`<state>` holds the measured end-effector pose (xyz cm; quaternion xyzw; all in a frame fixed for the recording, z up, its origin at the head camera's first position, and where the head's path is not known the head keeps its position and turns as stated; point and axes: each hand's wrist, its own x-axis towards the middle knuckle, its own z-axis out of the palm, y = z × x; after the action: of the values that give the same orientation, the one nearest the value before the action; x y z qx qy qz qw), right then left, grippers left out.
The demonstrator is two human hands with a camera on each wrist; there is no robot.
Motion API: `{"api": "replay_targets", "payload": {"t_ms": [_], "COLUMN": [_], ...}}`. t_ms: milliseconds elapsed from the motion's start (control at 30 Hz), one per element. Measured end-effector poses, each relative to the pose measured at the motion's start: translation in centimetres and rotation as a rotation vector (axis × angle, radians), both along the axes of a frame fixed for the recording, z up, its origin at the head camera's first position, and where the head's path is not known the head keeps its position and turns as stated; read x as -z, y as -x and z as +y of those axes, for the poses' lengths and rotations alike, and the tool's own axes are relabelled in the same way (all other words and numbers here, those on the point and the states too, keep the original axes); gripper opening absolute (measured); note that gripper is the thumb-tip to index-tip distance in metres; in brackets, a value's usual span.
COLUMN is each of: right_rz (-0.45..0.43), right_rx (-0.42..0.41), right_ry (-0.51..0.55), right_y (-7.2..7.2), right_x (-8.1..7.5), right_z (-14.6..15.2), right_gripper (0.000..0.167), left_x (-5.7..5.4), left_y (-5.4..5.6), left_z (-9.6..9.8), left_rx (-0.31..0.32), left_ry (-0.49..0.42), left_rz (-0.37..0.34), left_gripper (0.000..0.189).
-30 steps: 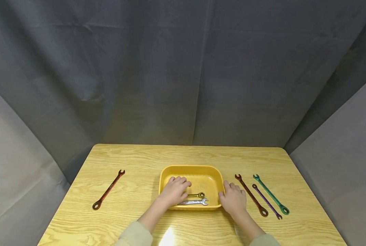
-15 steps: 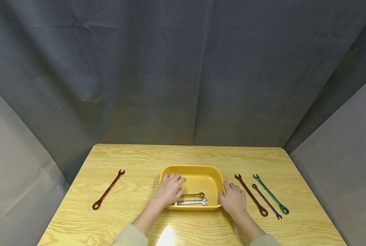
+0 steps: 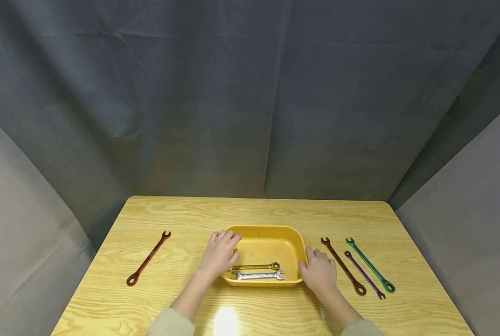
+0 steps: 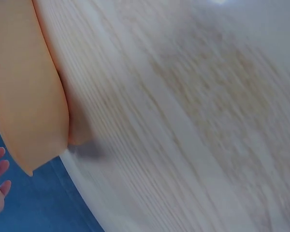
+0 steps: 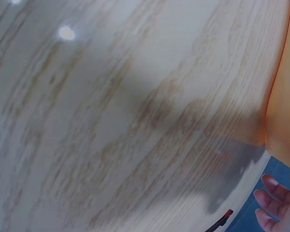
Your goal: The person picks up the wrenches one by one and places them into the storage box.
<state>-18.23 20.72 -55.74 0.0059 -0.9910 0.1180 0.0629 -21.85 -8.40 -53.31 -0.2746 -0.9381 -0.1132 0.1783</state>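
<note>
A yellow plastic tray [image 3: 271,232] stands mid-table. My left hand [image 3: 219,253] is at its left rim, fingers loosely spread and holding nothing; whether it touches the rim I cannot tell. My right hand [image 3: 319,271] rests at the right rim, thumb near the edge and fingers loosely bent. Inside the tray, along its near side, lie a gold ratchet wrench [image 3: 254,267] and a silver open-ended wrench [image 3: 258,276]. The left wrist view shows the tray's outer wall [image 4: 29,87] and some fingertips [image 4: 0,168]. Loosely bent fingers [image 5: 273,203] also show in the right wrist view.
A red wrench [image 3: 148,259] lies left of the tray on the wooden table [image 3: 191,212]. To the right lie a dark red wrench [image 3: 343,266], a purple wrench [image 3: 364,275] and a green wrench [image 3: 370,265]. Grey curtains [image 3: 199,102] stand behind the table.
My left hand has moved left from over the wrenches to the tray's left rim, uncovering the left parts of both wrenches. The right hand has stayed in place.
</note>
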Motion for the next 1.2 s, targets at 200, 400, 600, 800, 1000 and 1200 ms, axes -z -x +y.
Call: {"api": "replay_targets", "payload": {"t_ms": [200, 400, 600, 800, 1000, 1200], "right_rz": [0.004, 0.004, 0.001, -0.004, -0.004, -0.018], "right_rx": [0.000, -0.001, 0.001, 0.001, -0.003, 0.000], "right_ry": [-0.002, 0.002, -0.002, -0.006, -0.008, -0.004], "right_y": [0.1, 0.0, 0.0, 0.0, 0.0, 0.0], "right_x": [0.0, 0.0, 0.0, 0.0, 0.0, -0.2], "right_z": [0.0, 0.0, 0.0, 0.1, 0.1, 0.1], "right_gripper": [0.034, 0.034, 0.037, 0.038, 0.039, 0.039], "left_x": [-0.2, -0.4, -0.5, -0.4, -0.1, 0.5], "left_y": [0.3, 0.4, 0.5, 0.6, 0.6, 0.7], "left_z": [-1.0, -2.0, -3.0, -4.1, -5.4, -6.5], "left_rx": [-0.037, -0.080, -0.126, -0.179, -0.228, -0.261], "left_ry": [-0.011, -0.050, -0.082, -0.089, -0.107, -0.141], "left_rz": [0.020, 0.015, 0.006, -0.010, -0.026, -0.013], "left_gripper": [0.034, 0.034, 0.035, 0.034, 0.035, 0.034]}}
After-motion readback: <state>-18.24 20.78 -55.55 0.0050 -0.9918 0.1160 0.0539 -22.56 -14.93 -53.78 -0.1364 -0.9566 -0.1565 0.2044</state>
